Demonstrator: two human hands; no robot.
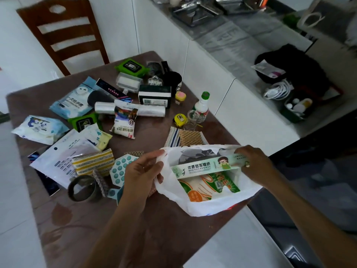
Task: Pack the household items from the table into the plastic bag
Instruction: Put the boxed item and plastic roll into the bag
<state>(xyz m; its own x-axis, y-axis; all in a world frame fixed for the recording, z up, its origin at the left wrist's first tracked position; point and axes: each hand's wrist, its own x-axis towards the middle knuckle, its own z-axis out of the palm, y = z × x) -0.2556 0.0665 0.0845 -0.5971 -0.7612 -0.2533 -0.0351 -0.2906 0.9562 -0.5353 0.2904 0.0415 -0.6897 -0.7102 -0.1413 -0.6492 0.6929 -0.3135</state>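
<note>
A white plastic bag (204, 206) lies open at the table's near right corner. My left hand (142, 171) grips its left rim and holds the mouth apart. My right hand (253, 163) holds the right end of a long pale-green foil box (204, 167), which lies slanted across the bag's opening. Inside the bag sit a green-and-orange packet (204, 188) and something grey (195, 154). Many household items remain spread over the brown table (135, 225).
On the table lie a salt bag (125, 120), green wipes packs (133, 67), a plastic-bag roll (150, 110), a yellow tape measure (180, 119), a green-capped bottle (202, 106), a glass jar (191, 119), striped sponges (92, 163) and a metal cup (83, 188). A wooden chair (65, 33) stands behind; a white counter (231, 60) runs along the right.
</note>
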